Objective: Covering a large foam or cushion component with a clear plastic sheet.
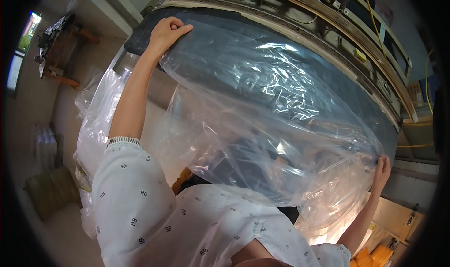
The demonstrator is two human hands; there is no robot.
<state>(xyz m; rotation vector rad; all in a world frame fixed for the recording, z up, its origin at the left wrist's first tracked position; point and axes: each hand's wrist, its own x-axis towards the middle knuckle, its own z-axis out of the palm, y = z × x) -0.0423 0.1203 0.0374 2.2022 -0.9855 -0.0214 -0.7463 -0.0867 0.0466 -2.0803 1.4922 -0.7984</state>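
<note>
A wide sheet of clear plastic film (pixel 281 79) stretches between my two hands, wrinkled and shiny where light strikes it. Its upper part lies over a dark work surface (pixel 150 25), and its lower part hangs in folds in front of my body. My left hand (pixel 166 32) is closed on the film's far left corner, fingers curled and thumb pointing right. Over at the right, my right hand (pixel 382 169) pinches the film's other side at the end of the dark surface. My right fingertips are partly hidden by the film's folds.
Behind the dark surface runs a long machine frame (pixel 328 37) with wooden rails and a yellow cable (pixel 372 14). More clear plastic (pixel 101 112) hangs at my left. A wooden stand (pixel 61 56) is at the far left, a cushioned seat (pixel 51 192) below it. Orange items (pixel 375 256) lie at lower right.
</note>
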